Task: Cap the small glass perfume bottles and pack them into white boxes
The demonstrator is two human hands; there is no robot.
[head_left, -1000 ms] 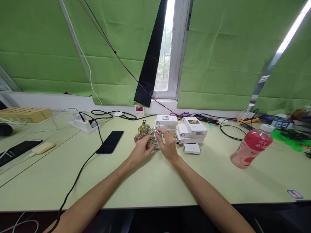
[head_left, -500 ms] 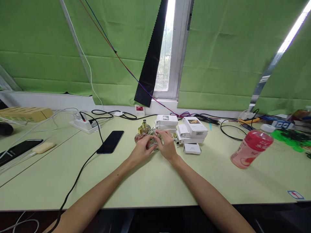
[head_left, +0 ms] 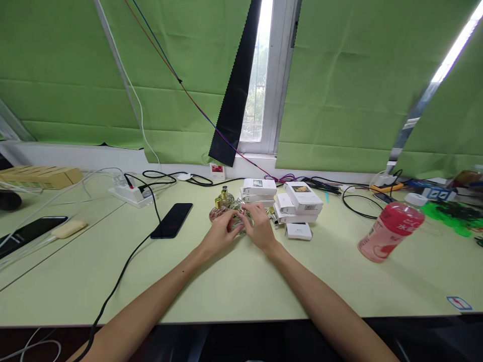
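Note:
Both of my hands meet around a clear glass perfume bottle (head_left: 238, 219) in the middle of the pale green table (head_left: 234, 281). My left hand (head_left: 219, 235) grips its left side, fingers curled round the glass. My right hand (head_left: 259, 227) covers the right side and top, fingers closed over it. Just behind stand two more small bottles with gold caps, one pinkish (head_left: 216, 211) and one clear (head_left: 225, 195). Stacks of white boxes (head_left: 300, 201) lie to the right of my hands.
A black phone (head_left: 171, 220) lies to the left, with a black cable (head_left: 124, 266) running to a white power strip (head_left: 126, 193). A pink drink bottle (head_left: 388, 231) stands tilted at the right. Cables, a second phone (head_left: 28, 232) and cardboard boxes (head_left: 39, 177) line the back and left.
My right hand's fingers have lowered slightly over the top of the glass bottle. The left hand has hardly moved.

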